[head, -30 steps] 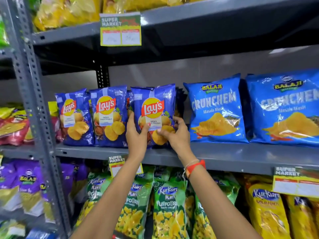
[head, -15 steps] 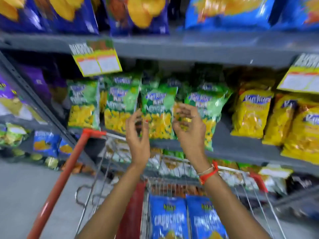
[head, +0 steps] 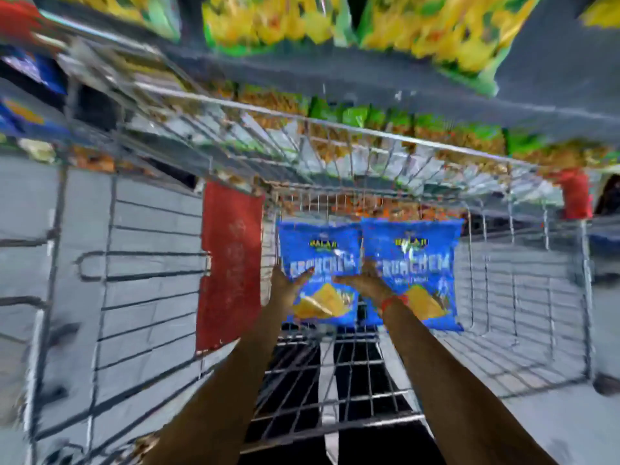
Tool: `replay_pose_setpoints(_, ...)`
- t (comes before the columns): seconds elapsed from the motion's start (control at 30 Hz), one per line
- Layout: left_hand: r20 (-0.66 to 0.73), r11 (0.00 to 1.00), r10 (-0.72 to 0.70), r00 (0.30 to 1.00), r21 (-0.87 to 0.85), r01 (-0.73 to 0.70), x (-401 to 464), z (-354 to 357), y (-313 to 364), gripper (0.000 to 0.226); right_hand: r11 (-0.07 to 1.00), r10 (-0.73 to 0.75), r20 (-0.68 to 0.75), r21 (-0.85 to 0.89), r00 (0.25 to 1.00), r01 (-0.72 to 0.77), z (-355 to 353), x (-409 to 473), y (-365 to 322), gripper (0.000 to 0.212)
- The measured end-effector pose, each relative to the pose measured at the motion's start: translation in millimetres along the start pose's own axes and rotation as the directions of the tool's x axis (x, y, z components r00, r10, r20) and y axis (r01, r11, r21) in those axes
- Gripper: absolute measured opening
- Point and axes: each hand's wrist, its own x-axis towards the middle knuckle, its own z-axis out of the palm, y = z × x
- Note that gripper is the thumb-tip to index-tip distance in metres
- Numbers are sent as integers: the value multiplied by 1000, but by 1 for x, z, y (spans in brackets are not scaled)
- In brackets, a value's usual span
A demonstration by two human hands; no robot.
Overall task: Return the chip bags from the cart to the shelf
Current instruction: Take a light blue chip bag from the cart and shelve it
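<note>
Both hands are reaching into the cart [head: 369, 135] — left hand [head: 285, 285] and right hand [head: 364, 281] spread, flanking the left Crunchem bag [head: 318, 250], not yet closing — squeezing and lifting is coming next.

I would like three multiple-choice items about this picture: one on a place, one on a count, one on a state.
1. Where do the blue chip bags lie?
A. in the wire cart
B. on the floor
C. on the top shelf

2. How many blue bags are in the cart?
A. one
B. two
C. four

3. What are the hands doing?
A. pushing the cart's handle
B. reaching to the left bag, left hand at one edge, right hand at the other
C. holding a bottle

Key: 1 A, the bags rest inside the basket; 2 B, two lie side by side; 3 B, both hands are at that bag; the blur hides the grip.
</note>
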Motion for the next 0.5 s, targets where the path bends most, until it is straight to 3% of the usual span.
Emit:
replay_pose_setpoints(0.07, -17, 990, -112, 994, 78, 113, 7, 0, -20, 50, 988, 153, 58, 16, 986, -154, 1, 24, 53, 112)
replay_pose_setpoints(0.2, -10, 964, -265, 964, 35, 265, 10, 2, -27, 59, 993, 99, 90, 48, 991, -103, 17, 40, 64, 151)
replay_pose_setpoints(0.27, 40, 966, -259, 965, 34, 258, 22, 2, -39, 76, 988, 115, 106, 90, 988, -124, 17, 39, 68, 137)
replay_pose_setpoints(0.37, 100, 972, -233, 967, 15, 233, 49, 0, -74, 102, 987, 138, 88, 71, 987, -144, 17, 21, 40, 98)
replay_pose_setpoints(0.43, 100, 974, -224, 969, 69, 217, 28, -4, -42, 81, 990, 123, 106, 55, 987, -130, 16, 23, 36, 97)
replay_pose_setpoints(0.5, 142, 975, -201, 969, 127, 184, 9, -7, -11, 52, 992, 119, 142, 29, 983, -124, 11, 15, 32, 112)
